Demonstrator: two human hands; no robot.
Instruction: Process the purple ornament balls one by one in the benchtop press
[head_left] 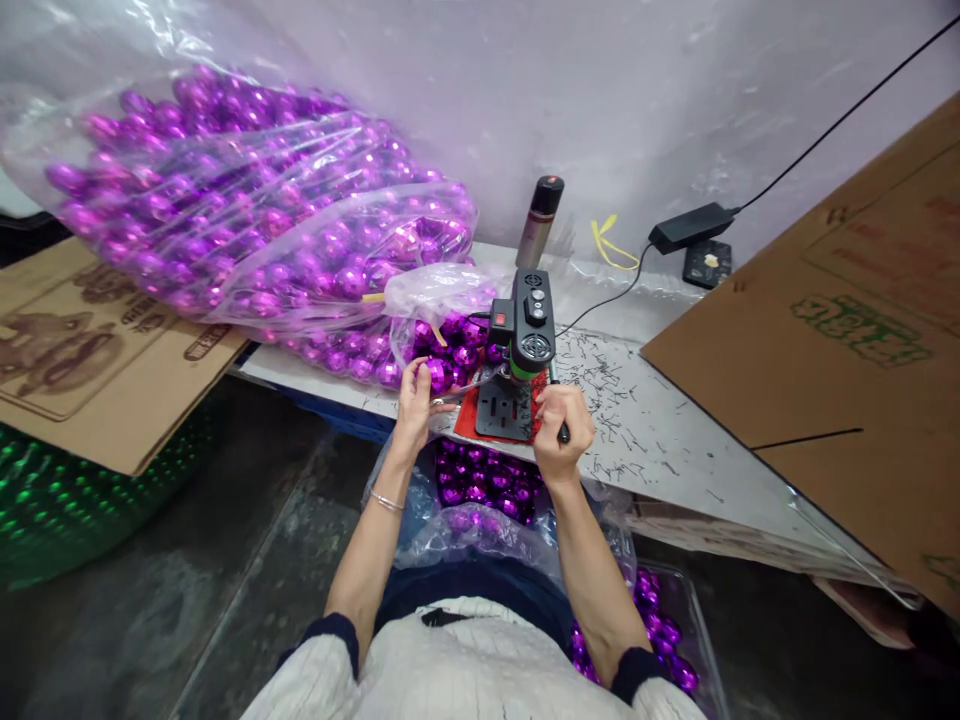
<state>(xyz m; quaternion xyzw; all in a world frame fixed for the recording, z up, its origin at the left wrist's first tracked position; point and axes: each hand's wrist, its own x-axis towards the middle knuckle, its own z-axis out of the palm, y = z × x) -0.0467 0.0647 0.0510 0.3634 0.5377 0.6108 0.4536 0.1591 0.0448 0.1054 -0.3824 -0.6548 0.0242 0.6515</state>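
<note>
My right hand (562, 430) is wrapped round the black-tipped lever handle (564, 434) of a small black bench press (534, 320). The press stands on a slotted base plate (501, 412) over a red sheet (466, 415). Left of the press, my left hand (415, 405) pinches a shiny purple faceted ball (439, 375) at the mouth of a clear plastic bag (300, 190). Many more such balls fill that bag. Others lie in plastic on my lap (487, 475), below the table edge.
A spray can (540, 220), a yellow tie (607, 245) and a black power adapter (694, 228) with its cord lie behind the press. Small dark bits litter the white table (652, 400). Cardboard boxes flank both sides (847, 330), and a green bag (82, 500) sits at left.
</note>
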